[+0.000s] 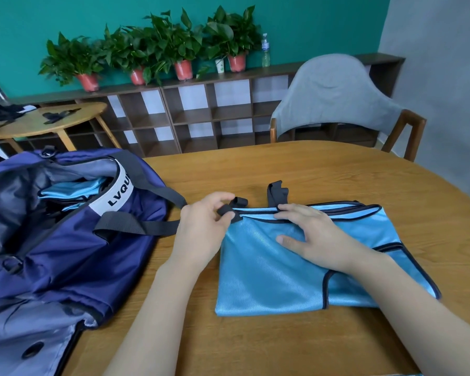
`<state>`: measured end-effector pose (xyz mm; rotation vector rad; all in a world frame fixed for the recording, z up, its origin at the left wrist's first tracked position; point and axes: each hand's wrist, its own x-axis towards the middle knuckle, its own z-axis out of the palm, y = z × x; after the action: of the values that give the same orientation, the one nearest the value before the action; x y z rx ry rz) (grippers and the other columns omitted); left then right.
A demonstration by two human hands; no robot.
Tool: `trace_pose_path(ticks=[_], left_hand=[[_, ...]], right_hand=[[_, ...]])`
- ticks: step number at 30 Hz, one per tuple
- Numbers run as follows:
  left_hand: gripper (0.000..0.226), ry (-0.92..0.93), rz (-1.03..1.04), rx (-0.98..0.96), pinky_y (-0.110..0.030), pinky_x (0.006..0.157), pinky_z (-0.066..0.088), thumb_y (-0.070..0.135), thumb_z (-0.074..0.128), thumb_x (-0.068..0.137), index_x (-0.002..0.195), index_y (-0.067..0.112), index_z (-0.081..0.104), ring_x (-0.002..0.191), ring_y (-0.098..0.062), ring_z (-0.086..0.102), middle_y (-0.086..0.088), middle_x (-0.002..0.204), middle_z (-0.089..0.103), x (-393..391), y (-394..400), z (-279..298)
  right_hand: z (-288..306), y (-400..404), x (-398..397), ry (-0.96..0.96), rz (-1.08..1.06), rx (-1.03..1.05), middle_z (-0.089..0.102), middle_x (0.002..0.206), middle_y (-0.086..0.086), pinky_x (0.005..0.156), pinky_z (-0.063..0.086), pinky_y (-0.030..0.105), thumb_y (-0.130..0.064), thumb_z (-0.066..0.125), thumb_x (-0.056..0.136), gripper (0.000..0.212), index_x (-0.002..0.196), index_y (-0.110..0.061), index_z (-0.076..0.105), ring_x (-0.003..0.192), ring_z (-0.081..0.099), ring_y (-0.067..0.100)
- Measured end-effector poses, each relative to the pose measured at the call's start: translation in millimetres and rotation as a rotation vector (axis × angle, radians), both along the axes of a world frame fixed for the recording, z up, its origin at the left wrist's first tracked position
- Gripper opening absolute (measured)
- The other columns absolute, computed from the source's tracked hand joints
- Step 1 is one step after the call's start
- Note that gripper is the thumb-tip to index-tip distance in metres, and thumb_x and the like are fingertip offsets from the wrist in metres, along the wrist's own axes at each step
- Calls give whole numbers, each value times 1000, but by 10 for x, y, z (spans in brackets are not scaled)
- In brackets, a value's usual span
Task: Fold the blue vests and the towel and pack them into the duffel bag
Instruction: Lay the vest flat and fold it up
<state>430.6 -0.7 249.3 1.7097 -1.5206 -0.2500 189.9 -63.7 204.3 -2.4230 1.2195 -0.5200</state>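
Observation:
A light blue vest (pixel 269 272) with dark trim lies folded flat on the wooden table (pixel 337 172). My left hand (pixel 204 229) pinches one of its dark straps at the top left corner. My right hand (pixel 312 234) presses flat on the vest's upper edge with straight fingers. A second dark strap (pixel 277 192) sticks up behind it. The navy duffel bag (pixel 65 248) lies open at the left, with another folded blue vest (pixel 73 188) inside. No towel is in view.
The bag's dark carry straps (pixel 136 225) stretch toward my left hand. A grey chair (pixel 337 99) stands behind the table. A round side table (pixel 46 120) and a shelf with potted plants (pixel 158 50) are at the back.

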Motion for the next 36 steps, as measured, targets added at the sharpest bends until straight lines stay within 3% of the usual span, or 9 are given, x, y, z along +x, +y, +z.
trace_pose_path(ticks=[2,6,9,11,17,20,26,30,36], left_hand=[[28,123,52,-85,0,76,43,19,74,91,115,33,72,84,6,64,14,94,69,-52,-33,30],[50,272,-43,-55,-8,93,47,13,72,92,137,32,58,109,7,63,22,114,60,-146,-140,-27],[71,117,-185,87,-25,111,41,14,72,92,150,37,38,133,-2,48,13,152,40,-170,-209,-194],[63,-48,-186,156,-25,113,34,18,71,93,145,35,41,140,-9,40,6,164,19,-158,-224,-267],[35,-407,-55,9,-31,102,29,23,69,93,128,23,64,127,-16,35,7,131,46,-117,-183,-309],[43,-453,-119,100,-34,102,32,36,59,99,141,22,56,123,-14,35,8,129,46,-189,-139,-282],[71,-509,-168,348,-43,117,11,68,37,97,157,30,29,149,-17,13,3,164,21,-340,-37,-261],[78,-430,-231,361,-43,120,7,74,38,93,156,30,29,151,-17,10,1,164,22,-645,175,-183],[121,-383,-225,529,-55,122,-5,99,22,61,160,27,17,154,-23,-13,-2,169,3,-944,378,-272]], right_hand=[[8,13,-2,2,-1,2,29,158,-21,124,11,33,-56,56,95,54,145,-38,46,150,17,4],[10,33,1,8,7,-1,28,159,-21,124,10,31,-56,55,95,54,146,-39,46,150,16,4],[15,41,0,-6,19,-5,28,159,-20,124,11,31,-55,56,95,54,145,-37,47,150,17,5],[21,53,-2,-31,8,-11,29,158,-19,124,14,32,-53,58,95,51,143,-35,50,149,19,5],[116,74,-36,-25,-148,-223,53,105,-13,91,39,30,-43,65,92,17,101,-29,66,102,50,11],[187,74,-121,40,-188,-142,57,85,-14,75,48,30,-48,61,91,19,82,-31,62,83,57,9],[112,7,-280,144,-121,-48,42,136,-21,113,24,36,-59,56,93,44,133,-40,54,130,32,9],[94,11,-277,148,-108,-37,30,148,-21,116,12,37,-64,49,93,50,139,-44,47,140,16,8],[114,-52,-399,239,-186,1,20,162,-14,123,-3,46,-93,26,72,84,144,-51,39,152,5,15]])
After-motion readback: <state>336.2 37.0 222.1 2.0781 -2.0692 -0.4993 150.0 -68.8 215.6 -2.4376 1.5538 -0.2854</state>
